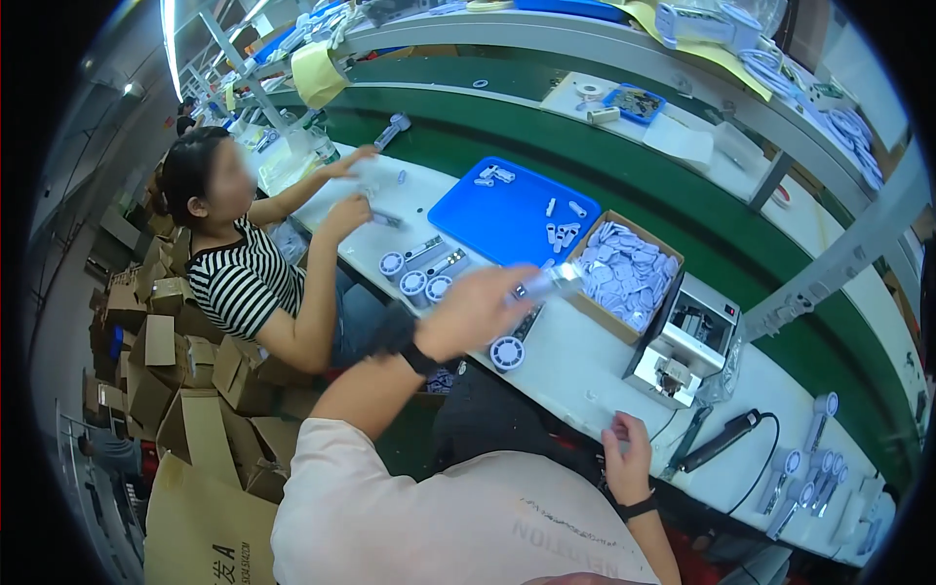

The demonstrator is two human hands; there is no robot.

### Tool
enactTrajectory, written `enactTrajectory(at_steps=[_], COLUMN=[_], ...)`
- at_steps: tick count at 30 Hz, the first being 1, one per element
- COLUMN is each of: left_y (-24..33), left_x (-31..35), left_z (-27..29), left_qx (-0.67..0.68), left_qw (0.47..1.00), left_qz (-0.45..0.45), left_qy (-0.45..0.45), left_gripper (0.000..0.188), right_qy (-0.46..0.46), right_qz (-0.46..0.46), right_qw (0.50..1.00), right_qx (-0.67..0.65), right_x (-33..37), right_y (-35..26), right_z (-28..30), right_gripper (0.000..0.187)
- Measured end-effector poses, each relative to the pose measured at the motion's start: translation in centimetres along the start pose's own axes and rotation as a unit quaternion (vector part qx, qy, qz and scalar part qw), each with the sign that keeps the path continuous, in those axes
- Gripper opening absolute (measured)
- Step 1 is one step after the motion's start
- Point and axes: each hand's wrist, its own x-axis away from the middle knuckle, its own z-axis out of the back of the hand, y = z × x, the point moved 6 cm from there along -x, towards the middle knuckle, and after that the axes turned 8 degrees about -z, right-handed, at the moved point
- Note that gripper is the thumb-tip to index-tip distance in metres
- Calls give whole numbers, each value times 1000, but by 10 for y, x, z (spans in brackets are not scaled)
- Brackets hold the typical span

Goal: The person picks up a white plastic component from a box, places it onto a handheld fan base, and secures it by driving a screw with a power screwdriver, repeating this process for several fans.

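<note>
My left hand (475, 310), raised above the white bench (585, 366), is closed around a slim white part (546, 284) whose free end is blurred and points toward the cardboard box of pale oval pieces (624, 273); my right hand (626, 450) rests at the near edge of the bench with its fingers curled, and I cannot tell whether it holds anything; both wrists carry dark bands. Under the raised hand I see a round white disc (507, 353) lying flat on the bench, and farther left a group of similar round white parts (414, 278); beyond these sits a blue tray (487, 219) with a few small white pieces scattered on it; just right of the cardboard box stands a small white machine (687, 341); a dark handheld tool with a cable (721, 441) lies near the right hand. To my left a co-worker in a striped shirt (239, 278) reaches both hands over the same bench; a green conveyor belt (624, 185) runs behind the bench.
</note>
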Motion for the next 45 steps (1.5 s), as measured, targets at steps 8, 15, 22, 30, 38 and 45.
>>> enactTrajectory(at_steps=[8, 15, 22, 30, 38, 45], left_y=[-202, -312, -381, -224, -79, -61], left_x=[41, 60, 102, 26, 99, 135], left_z=[98, 49, 65, 50, 63, 37], left_qx=[-209, -139, -99, -62, -27, -19], left_qw=[950, 940, 962, 988, 992, 987], left_qz=[227, 290, 244, 124, 101, 139], left_qy=[45, -116, -75, 61, 76, 73], left_gripper=[38, 39, 50, 42, 33, 27], right_qy=[-57, -1, -29, 58, 105, -121], right_qz=[-52, -36, -31, 462, 484, 140], right_qw=[995, 991, 989, 875, 865, 901], right_qx=[61, 133, 142, 130, 75, 391], right_x=[-16, -22, -19, -21, 31, -154], right_y=[10, 4, -13, -293, -289, -139], right_z=[-21, -21, -24, -11, -7, -46], right_gripper=[25, 20, 31, 23, 18, 27])
